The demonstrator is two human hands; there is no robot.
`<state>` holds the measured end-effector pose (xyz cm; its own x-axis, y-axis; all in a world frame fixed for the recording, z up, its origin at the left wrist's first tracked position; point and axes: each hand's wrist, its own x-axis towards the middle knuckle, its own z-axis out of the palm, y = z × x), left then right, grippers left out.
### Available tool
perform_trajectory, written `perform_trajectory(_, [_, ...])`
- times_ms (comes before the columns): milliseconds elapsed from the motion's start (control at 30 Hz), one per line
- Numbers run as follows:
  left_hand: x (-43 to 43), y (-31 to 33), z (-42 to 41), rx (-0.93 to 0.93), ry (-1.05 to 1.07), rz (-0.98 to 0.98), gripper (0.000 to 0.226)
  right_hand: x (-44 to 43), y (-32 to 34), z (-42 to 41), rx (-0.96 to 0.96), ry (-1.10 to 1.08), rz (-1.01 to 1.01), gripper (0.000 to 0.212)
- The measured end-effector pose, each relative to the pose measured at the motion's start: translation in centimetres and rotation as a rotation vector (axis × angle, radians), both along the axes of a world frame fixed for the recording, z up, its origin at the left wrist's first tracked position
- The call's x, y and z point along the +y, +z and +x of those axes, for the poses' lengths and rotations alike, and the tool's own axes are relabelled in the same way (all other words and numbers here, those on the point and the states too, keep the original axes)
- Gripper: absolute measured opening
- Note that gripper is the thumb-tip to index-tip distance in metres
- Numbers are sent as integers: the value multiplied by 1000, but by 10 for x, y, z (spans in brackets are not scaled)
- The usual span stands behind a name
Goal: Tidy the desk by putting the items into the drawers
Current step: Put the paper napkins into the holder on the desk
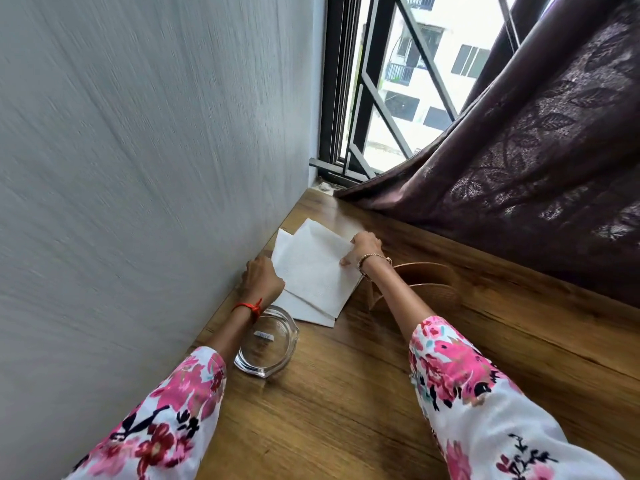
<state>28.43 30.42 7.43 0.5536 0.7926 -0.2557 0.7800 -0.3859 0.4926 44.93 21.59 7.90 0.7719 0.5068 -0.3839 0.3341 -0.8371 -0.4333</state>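
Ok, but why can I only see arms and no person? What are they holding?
The camera sits on the person's head and looks down, so you see only their arms. No robot here. The left hand and the right hand each hold one side of the white paper napkins, stacked on the wooden desk. By the left arm stands a glass dish. Under the right arm is a brown wooden thing; I cannot tell what. Behind are a window and a dark curtain.
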Motion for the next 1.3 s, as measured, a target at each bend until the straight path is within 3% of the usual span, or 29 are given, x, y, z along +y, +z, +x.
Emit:
perform_trajectory(333, [16, 15, 10, -438, 16, -243, 27, -15, 27, 13, 44, -186, 394, 42])
perform_trajectory(433, [20, 24, 12, -654, 41, -509, 32, -26, 51, 15, 76, -170, 502, 36])
perform_trajectory(567, [16, 45, 11, -789, -2, -828, 14, -54, 84, 13, 225, -142, 662, 34])
perform_trajectory(700, [9, 58, 3, -751, -136, -1088, 22, -92, 103, 14, 401, -173, 718, 43])
perform_trajectory(800, [-3, 58, -6, -644, -254, -1205, 65, -129, 106, 10, 553, -227, 750, 44])
perform_trajectory(867, [-17, 50, -11, -579, -307, -1248, 73, -156, 102, 4, 633, -231, 769, 34])
perform_trajectory(1133, [-85, 16, -28, -428, -335, -1505, 67, -223, 44, -44, 809, -256, 685, 33])
perform_trajectory(1300, [-102, 10, -30, -314, -296, -1340, 31, -231, 15, -66, 753, -351, 686, 44])
